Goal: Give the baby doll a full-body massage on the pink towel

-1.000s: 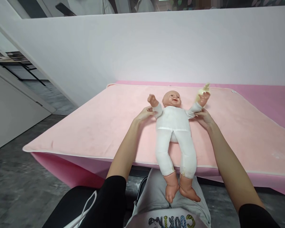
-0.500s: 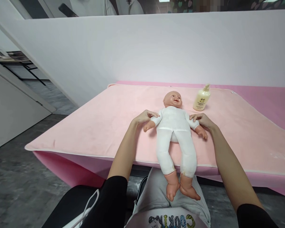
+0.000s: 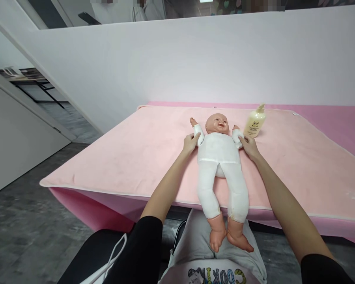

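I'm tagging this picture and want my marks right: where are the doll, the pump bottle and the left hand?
Doll (image 3: 219,149): head view, on its white torso.
Pump bottle (image 3: 254,124): head view, on its body.
Left hand (image 3: 191,142): head view, on the back of the hand.

Both bare forearms, the left (image 3: 166,184) and the right (image 3: 286,199), reach over the tabletop's (image 3: 115,157) near edge and angle inward. The left hand (image 3: 191,142) and right hand (image 3: 249,146) are apart, fingers curled and thumbs inward, each in a light grip.
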Tool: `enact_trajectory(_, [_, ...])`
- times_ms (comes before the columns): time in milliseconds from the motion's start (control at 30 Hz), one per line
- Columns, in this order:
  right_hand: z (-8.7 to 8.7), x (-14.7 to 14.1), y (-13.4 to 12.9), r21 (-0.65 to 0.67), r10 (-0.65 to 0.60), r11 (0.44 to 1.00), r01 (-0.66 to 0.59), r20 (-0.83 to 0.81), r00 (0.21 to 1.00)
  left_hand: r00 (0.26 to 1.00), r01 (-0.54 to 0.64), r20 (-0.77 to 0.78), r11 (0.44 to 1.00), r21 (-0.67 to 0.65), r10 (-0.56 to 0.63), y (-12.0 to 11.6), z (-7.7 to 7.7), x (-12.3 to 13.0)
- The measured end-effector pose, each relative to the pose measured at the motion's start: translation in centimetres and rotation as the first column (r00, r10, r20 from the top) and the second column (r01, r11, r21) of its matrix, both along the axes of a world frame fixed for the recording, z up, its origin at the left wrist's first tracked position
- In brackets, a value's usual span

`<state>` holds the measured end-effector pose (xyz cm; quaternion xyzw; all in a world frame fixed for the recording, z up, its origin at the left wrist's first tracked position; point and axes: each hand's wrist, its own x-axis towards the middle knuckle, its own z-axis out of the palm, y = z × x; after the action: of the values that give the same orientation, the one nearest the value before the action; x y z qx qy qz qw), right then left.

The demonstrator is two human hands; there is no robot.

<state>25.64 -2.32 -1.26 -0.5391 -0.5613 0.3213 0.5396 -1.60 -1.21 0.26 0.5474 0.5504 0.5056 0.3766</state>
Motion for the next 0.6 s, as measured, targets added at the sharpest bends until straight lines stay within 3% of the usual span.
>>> enact_trajectory(133, [0.2, -0.4, 0.3, 0.002, -0.126, 0.992, 0.129, 0.219, 0.967, 0.96, -0.042, -0.274, 0.998, 0.035, 0.05, 0.1, 0.3, 0.6])
enact_trajectory(233, [0.3, -0.7, 0.4, 0.013, -0.167, 0.985, 0.171, 0.297, 0.94, 0.933, -0.066, -0.355, 0.998, -0.017, 0.056, 0.7, 0.4, 0.9])
enact_trajectory(333, [0.1, -0.8, 0.3, 0.013, -0.171, 0.985, 0.174, 0.253, 0.952, 0.927, -0.103, -0.368, 0.993, -0.062, 0.073, 1.2, 0.1, 0.9])
enact_trajectory(400, [-0.1, -0.6, 0.0, -0.021, -0.118, 0.992, 0.121, 0.107, 0.987, 0.96, -0.068, -0.276, 0.995, -0.071, 0.045, 1.3, -0.2, 0.8])
enact_trajectory(467, [-0.2, -0.2, -0.2, -0.056, -0.031, 0.998, 0.025, -0.109, 0.994, 0.997, 0.044, -0.056, 0.997, -0.059, -0.047, 1.1, -0.4, 0.4])
enact_trajectory(533, [0.0, 0.3, -0.4, -0.062, 0.044, 0.996, -0.065, -0.295, 0.955, 0.966, 0.178, 0.193, 0.984, -0.004, -0.174, 0.7, -0.6, -0.1])
enact_trajectory(600, [0.4, 0.8, -0.6, -0.048, 0.102, 0.99, -0.132, -0.399, 0.911, 0.9, 0.265, 0.345, 0.963, 0.051, -0.267, 0.2, -0.5, -0.7])
